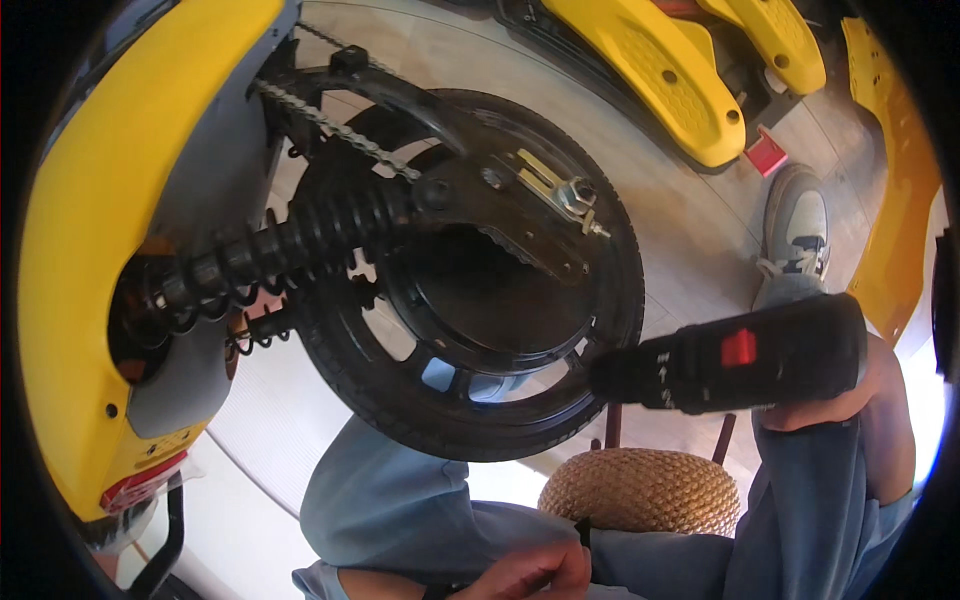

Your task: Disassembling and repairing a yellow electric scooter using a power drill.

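While the black power tool (775, 365) hides most of the right hand (825, 410) gripping it, the left hand (535, 573) is cropped; I can't tell how open.

Sm. white marks (664, 378) sit on the blk tool (790, 355) w/ the red btn (739, 347), near its thin end. One looks like a little arrow, w/ a mark above & a mark below it. They're all v. sm. & fuzzy, so no words or nos. can be read.
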{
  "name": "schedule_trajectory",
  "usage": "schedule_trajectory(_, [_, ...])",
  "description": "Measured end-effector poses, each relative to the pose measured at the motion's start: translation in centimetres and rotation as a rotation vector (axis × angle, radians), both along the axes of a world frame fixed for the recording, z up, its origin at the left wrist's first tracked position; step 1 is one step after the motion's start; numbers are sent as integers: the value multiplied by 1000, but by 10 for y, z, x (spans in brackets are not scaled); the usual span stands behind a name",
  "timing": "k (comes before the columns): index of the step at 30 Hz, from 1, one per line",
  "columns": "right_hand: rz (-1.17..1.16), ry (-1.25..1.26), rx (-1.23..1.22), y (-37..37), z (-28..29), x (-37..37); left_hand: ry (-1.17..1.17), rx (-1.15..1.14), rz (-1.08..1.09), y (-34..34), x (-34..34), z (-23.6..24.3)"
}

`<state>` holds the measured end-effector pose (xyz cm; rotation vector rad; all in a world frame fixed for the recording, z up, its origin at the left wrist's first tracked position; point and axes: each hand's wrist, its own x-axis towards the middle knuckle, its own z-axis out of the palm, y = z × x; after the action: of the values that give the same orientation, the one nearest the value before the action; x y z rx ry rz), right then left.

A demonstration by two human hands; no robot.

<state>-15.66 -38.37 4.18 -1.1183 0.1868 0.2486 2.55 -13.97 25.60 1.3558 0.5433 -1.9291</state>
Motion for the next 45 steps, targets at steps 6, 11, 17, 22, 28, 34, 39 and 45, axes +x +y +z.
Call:
schedule_trajectory(6, [-5,-42,-37,5,-2,-1,100,105,20,3,8,4])
schedule_trajectory(11, [4,-97,-69,10,-8,-1,48,93,41,8,9,-2])
schedule_trajectory(17, [8,-188,-160,10,-13,-2,60,59,57,10,10,-2])
schedule_trajectory(22, [-87,30,29,20,-7,11,60,59,34,9,12,0])
schedule_trajectory(28, [29,265,103,17,5,30,47,56,15,10,13,5])
schedule_trajectory(34, [72,94,23,23,-9,20,90,94,18,6,13,2])
schedule_trajectory(39, [-20,172,149,20,-4,21,80,90,19,5,13,3])
schedule_trajectory(45, [-30,117,153,26,-17,16,76,81,19,8,10,-2])
